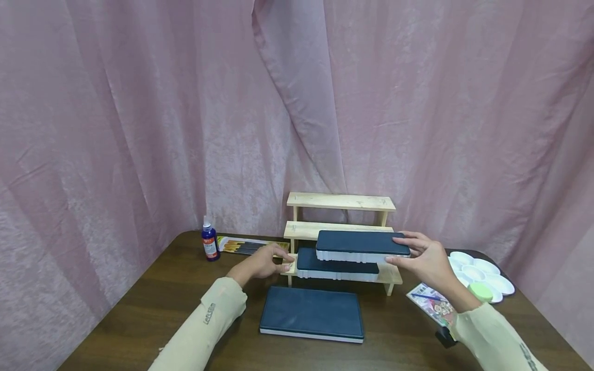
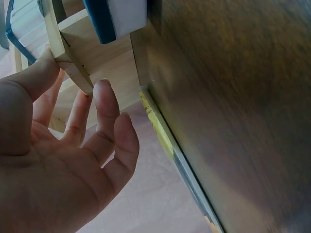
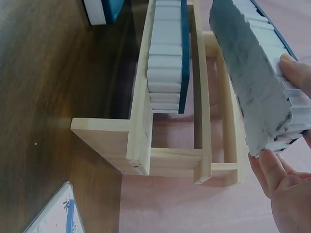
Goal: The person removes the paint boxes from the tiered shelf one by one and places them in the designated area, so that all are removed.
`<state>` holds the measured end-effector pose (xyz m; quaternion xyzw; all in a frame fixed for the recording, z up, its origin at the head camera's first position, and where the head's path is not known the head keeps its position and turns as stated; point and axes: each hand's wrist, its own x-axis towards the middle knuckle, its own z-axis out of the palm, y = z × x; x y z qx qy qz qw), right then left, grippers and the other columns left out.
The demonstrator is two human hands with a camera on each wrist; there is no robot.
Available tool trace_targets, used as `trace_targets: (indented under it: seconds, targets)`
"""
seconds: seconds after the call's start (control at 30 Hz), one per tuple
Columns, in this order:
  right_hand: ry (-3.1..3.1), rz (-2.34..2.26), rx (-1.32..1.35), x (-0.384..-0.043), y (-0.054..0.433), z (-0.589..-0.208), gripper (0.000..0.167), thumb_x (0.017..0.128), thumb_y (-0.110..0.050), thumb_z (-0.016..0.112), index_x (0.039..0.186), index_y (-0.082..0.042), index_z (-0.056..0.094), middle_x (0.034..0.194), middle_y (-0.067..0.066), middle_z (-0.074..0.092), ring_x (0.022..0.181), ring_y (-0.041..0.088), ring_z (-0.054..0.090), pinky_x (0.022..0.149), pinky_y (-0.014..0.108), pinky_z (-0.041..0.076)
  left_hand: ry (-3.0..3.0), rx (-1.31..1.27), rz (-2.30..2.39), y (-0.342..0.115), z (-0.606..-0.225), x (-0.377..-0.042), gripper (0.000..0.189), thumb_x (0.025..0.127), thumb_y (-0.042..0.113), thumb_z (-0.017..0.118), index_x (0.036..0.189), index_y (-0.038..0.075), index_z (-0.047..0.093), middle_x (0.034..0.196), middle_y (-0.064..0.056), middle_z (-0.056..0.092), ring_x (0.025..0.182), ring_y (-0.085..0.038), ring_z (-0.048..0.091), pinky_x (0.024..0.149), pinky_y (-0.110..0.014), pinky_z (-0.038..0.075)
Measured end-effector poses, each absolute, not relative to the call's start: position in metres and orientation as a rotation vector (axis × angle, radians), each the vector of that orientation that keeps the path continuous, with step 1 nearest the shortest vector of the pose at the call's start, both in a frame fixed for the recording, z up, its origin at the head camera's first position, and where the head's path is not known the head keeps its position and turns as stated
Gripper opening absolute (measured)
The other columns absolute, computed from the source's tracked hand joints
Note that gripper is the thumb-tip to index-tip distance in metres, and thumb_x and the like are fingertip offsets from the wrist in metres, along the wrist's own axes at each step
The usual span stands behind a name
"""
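Observation:
My right hand (image 1: 429, 260) holds one end of a long white box with a dark blue lid (image 1: 359, 242), thumb on one side and fingers on the other. The box is raised above the lowest shelf; its scuffed grey underside shows in the right wrist view. A similar box (image 3: 165, 58) sits on the lowest shelf of a stepped wooden rack (image 1: 341, 201). At that shelf's left end, my left hand (image 1: 265, 261) pinches the board (image 2: 73, 73), thumb against one face and fingertips at the other. A wider box with a dark blue lid (image 1: 313, 312) lies on the table before the rack.
A blue bottle (image 1: 210, 242) and a pack of brushes (image 1: 246, 246) are at the back left. To the right lie a white flower-shaped palette (image 1: 487, 267), a green round item (image 1: 480, 291), a picture card (image 1: 429, 301) and a small black object (image 1: 445, 337). Pink curtain hangs behind.

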<state>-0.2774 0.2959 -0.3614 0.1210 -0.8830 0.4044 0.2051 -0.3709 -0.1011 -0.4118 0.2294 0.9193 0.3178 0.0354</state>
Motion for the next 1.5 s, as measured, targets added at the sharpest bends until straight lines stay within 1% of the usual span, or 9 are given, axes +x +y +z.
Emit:
trace_targets:
  seconds: [0.1,0.2,0.27,0.33,0.5,0.8,1.1,1.17,1.5]
  targets:
    - [-2.456,1.120,0.353,-0.273,0.296,-0.361,0.059,0.078,-0.036,0.086,0.122,0.000,0.069,0.135,0.011,0.057,0.123,0.036,0.055,0.094,0.051,0.049,2.832,0.715,0.966,-0.102,-0.412,-0.371,0.020,0.089,0.017,0.076,0.108,0.017,0.078,0.127,-0.010,0.061,0.124,-0.032,0.053,0.106,-0.048,0.041]
    - [-2.454,1.096,0.369,-0.267,0.295,-0.361,0.056,0.078,-0.035,0.086,0.121,-0.003,0.070,0.134,0.008,0.058,0.121,0.029,0.055,0.091,0.035,0.054,2.831,0.706,0.970,-0.102,-0.412,-0.371,0.020,0.089,0.017,0.076,0.109,0.017,0.078,0.128,-0.010,0.061,0.124,-0.032,0.053,0.106,-0.048,0.041]
    - [-2.451,1.086,0.384,-0.264,0.295,-0.361,0.054,0.078,-0.033,0.086,0.121,-0.004,0.071,0.133,0.006,0.058,0.116,0.022,0.056,0.084,0.024,0.052,2.830,0.705,0.973,-0.102,-0.412,-0.370,0.020,0.089,0.017,0.076,0.109,0.017,0.078,0.127,-0.010,0.061,0.124,-0.032,0.053,0.106,-0.049,0.041]
    - [-2.439,1.092,0.404,-0.261,0.295,-0.361,0.053,0.077,-0.030,0.087,0.120,-0.004,0.071,0.132,0.005,0.059,0.099,0.013,0.057,0.072,0.016,0.048,2.829,0.704,0.977,-0.102,-0.412,-0.371,0.020,0.088,0.016,0.076,0.108,0.017,0.078,0.127,-0.010,0.061,0.124,-0.032,0.053,0.105,-0.049,0.041]
    - [-2.399,1.098,0.440,-0.256,0.294,-0.361,0.050,0.074,-0.024,0.089,0.116,-0.002,0.072,0.128,0.007,0.060,0.068,0.006,0.047,0.054,0.022,0.042,2.840,0.699,0.988,-0.103,-0.414,-0.372,0.020,0.088,0.016,0.077,0.107,0.017,0.079,0.126,-0.009,0.062,0.123,-0.032,0.054,0.105,-0.048,0.042]
    - [-2.392,1.102,0.467,-0.246,0.294,-0.364,0.049,0.073,-0.021,0.090,0.116,-0.003,0.073,0.129,0.009,0.059,0.064,0.007,0.042,0.050,0.024,0.040,2.839,0.697,0.993,-0.102,-0.416,-0.375,0.021,0.088,0.017,0.077,0.108,0.018,0.078,0.126,-0.009,0.062,0.123,-0.032,0.053,0.105,-0.049,0.042]
    - [-2.368,1.113,0.524,-0.235,0.287,-0.366,0.046,0.073,-0.019,0.090,0.114,-0.006,0.074,0.129,0.006,0.059,0.087,0.002,0.051,0.064,0.019,0.046,2.846,0.737,0.975,-0.102,-0.416,-0.375,0.021,0.088,0.016,0.077,0.109,0.016,0.078,0.128,-0.012,0.061,0.123,-0.034,0.053,0.105,-0.050,0.042]
    - [-2.374,1.104,0.528,-0.233,0.286,-0.367,0.045,0.073,-0.019,0.090,0.113,-0.007,0.075,0.129,0.004,0.059,0.104,0.002,0.052,0.074,0.018,0.048,2.846,0.742,0.975,-0.101,-0.416,-0.375,0.021,0.088,0.015,0.077,0.109,0.015,0.078,0.127,-0.012,0.061,0.123,-0.034,0.054,0.105,-0.050,0.042]
    - [-2.391,1.157,0.527,-0.226,0.277,-0.373,0.044,0.071,-0.022,0.091,0.112,-0.013,0.076,0.128,0.000,0.059,0.116,0.009,0.054,0.083,0.020,0.050,2.848,0.708,0.993,-0.102,-0.418,-0.375,0.021,0.087,0.015,0.078,0.108,0.017,0.079,0.126,-0.010,0.062,0.123,-0.033,0.054,0.105,-0.049,0.042]
